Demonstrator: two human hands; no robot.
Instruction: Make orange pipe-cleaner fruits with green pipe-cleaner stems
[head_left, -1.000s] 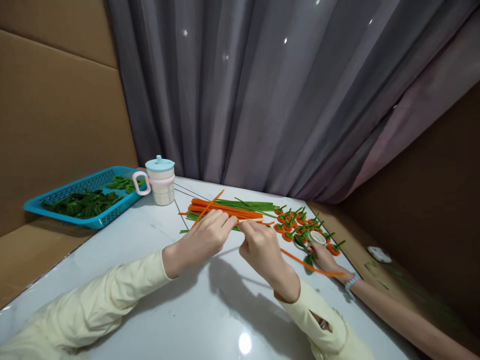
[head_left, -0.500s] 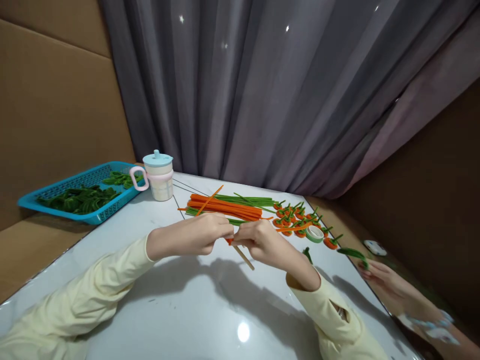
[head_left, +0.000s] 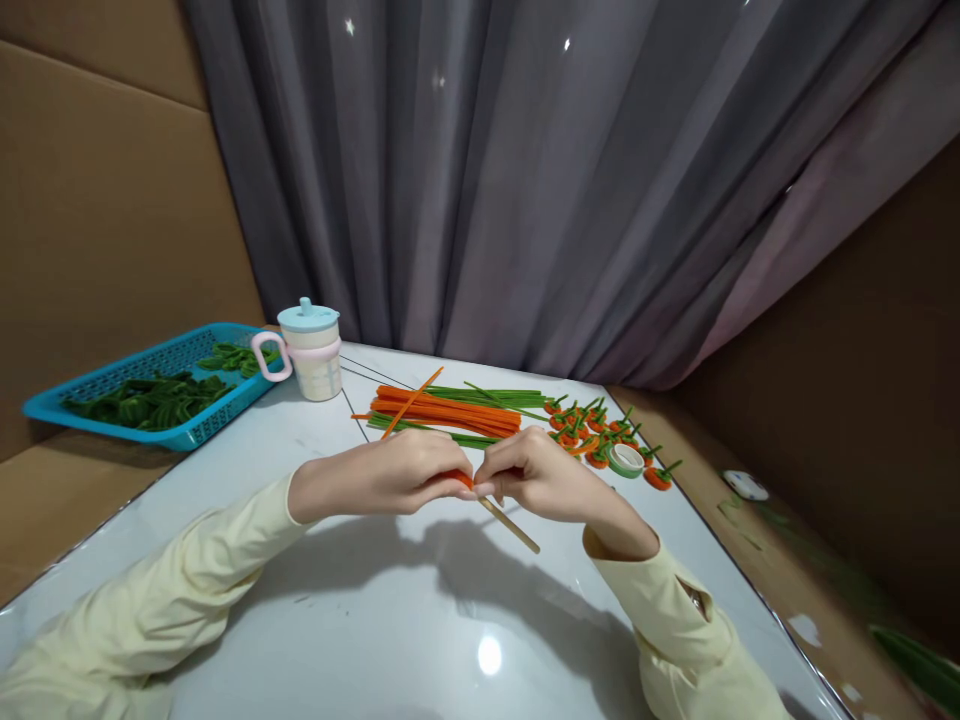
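Over the middle of the white table, my left hand (head_left: 409, 470) is closed on an orange pipe cleaner (head_left: 463, 479) bunched at a thin wooden stick (head_left: 511, 526). The stick slants down to the right; its upper end is hidden by the fingers. My right hand (head_left: 536, 475) meets the left fingertip to fingertip, pinched at the same spot. An orange strand (head_left: 585, 448) shows beyond the right knuckles, seemingly the same pipe cleaner's tail. Just behind lie a bundle of orange pipe cleaners (head_left: 450, 411) and green pipe cleaners (head_left: 491, 397).
Several small orange coils with green stems (head_left: 658, 478) stand at the right, beside a roll of tape (head_left: 625, 460). A lidded cup (head_left: 311, 350) and a blue basket (head_left: 187, 437) of green pieces are at the left. A grey curtain (head_left: 487, 200) hangs behind.
My right hand has shifted slightly right, and the stick has swung flatter, showing more length. The orange tail beyond my right hand looks shorter. Another person's hand at the right has left the view.
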